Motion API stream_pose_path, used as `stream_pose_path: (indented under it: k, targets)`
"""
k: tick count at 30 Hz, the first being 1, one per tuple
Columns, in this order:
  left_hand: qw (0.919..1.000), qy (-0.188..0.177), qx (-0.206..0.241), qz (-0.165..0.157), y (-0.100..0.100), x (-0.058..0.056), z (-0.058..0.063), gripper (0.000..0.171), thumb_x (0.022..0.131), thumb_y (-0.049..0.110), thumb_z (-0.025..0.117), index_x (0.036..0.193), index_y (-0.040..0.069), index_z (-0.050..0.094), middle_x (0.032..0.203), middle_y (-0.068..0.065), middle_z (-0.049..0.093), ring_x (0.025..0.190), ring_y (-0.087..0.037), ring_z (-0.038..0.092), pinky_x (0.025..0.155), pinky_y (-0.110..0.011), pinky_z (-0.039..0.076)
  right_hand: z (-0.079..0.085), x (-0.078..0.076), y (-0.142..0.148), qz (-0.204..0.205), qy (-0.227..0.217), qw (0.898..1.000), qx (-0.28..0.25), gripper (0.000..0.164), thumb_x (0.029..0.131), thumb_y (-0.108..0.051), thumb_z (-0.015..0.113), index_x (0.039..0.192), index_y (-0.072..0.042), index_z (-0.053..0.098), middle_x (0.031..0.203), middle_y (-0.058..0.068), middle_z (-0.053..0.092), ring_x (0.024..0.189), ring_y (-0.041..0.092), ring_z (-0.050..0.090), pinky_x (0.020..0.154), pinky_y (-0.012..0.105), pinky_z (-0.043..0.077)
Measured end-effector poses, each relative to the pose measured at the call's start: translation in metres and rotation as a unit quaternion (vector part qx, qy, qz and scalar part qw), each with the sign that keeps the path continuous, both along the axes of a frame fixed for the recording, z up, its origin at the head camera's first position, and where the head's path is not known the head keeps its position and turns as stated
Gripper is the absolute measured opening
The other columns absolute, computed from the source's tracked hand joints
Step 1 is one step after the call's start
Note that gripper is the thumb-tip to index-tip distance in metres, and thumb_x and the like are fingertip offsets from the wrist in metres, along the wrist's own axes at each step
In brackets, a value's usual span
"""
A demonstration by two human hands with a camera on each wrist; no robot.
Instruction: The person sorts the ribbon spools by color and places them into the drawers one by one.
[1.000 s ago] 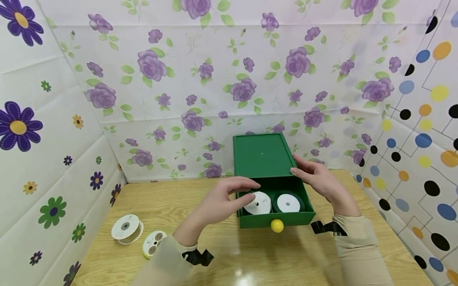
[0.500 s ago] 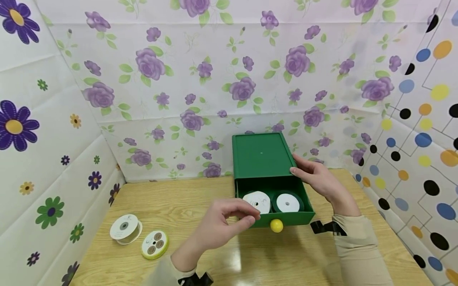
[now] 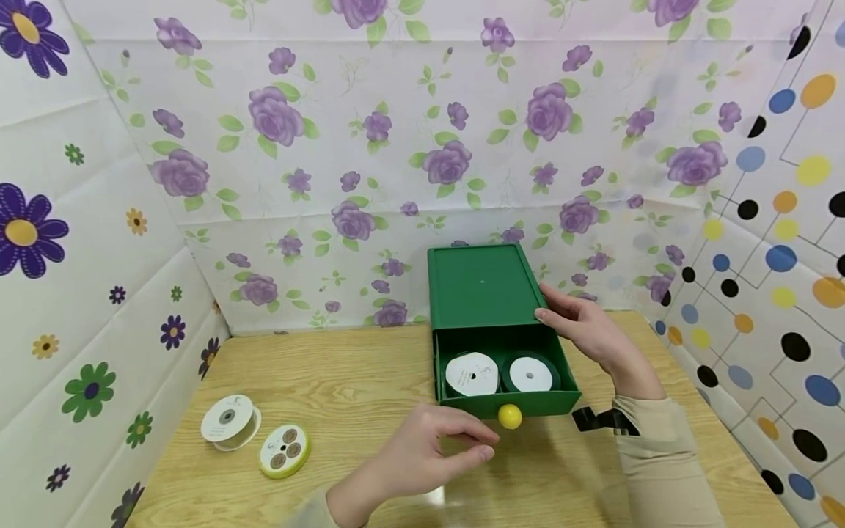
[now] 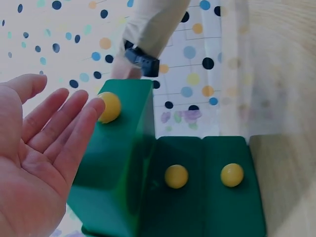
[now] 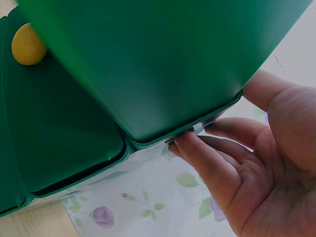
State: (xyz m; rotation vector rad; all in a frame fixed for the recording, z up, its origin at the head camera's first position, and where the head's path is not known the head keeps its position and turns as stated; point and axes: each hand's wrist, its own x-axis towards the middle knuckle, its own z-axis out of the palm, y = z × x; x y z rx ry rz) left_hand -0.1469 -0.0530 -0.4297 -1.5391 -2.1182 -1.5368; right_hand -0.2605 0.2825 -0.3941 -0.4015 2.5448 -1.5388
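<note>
A green drawer cabinet [image 3: 485, 286] stands with its top drawer [image 3: 455, 407] pulled out. Two ribbon spools lie side by side in the drawer: a left one [image 3: 472, 374] with a white printed face and a right one [image 3: 530, 374] with dark green ribbon round a white centre. My left hand [image 3: 439, 451], holding nothing, is just in front of the drawer, fingertips close to its yellow knob [image 3: 510, 416]. In the left wrist view its fingers overlap the knob. My right hand [image 3: 594, 337] rests against the cabinet's upper right edge, thumb at the top and fingers [image 5: 210, 163] touching the side.
On the wooden table [image 3: 330, 381] at left lie a white spool [image 3: 227, 420] and a yellow-rimmed spool [image 3: 285, 449]. Two lower drawers [image 4: 177, 207] with yellow knobs are pushed in. Patterned cloth walls [image 3: 370, 183] surround the table's back and sides.
My left hand has moved down and toward me, from above the left spool to in front of the drawer by the knob. My right hand stays at the cabinet.
</note>
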Motion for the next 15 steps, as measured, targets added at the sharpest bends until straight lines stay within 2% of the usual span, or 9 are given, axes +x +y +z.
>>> stream_pose_path:
  k: [5,10,15]
  targets:
    - [0.9991,-0.035,-0.023,0.011,0.002,0.004,-0.006,0.013,0.104,0.013,0.073,0.113,0.009,0.082,0.11,0.0,0.081,0.1,0.002,0.072,0.083,-0.024,0.062,-0.001,-0.001,-0.001,-0.002,0.002,1.0,-0.001,0.082,0.109,-0.052,0.059,0.172,-0.015,0.023,0.173,0.014,0.03,0.156,0.039,0.034,0.119,0.057,0.037]
    - [0.9949,-0.089,-0.041,0.023,0.002,0.006,-0.013,0.015,0.104,0.017,0.074,0.114,0.01,0.082,0.111,0.001,0.08,0.102,0.0,0.072,0.086,-0.025,0.061,0.0,0.0,-0.002,0.0,0.005,1.0,-0.005,0.081,0.11,-0.05,0.059,0.172,-0.013,0.022,0.173,0.016,0.03,0.156,0.04,0.034,0.119,0.058,0.037]
    - [0.9858,-0.158,-0.046,0.033,0.004,0.006,-0.023,0.021,0.105,0.02,0.073,0.12,0.008,0.081,0.117,0.001,0.079,0.106,-0.004,0.073,0.091,-0.027,0.06,0.001,0.001,-0.003,0.002,0.003,1.0,-0.013,0.079,0.11,-0.047,0.06,0.172,-0.013,0.023,0.173,0.016,0.03,0.156,0.04,0.034,0.119,0.057,0.037]
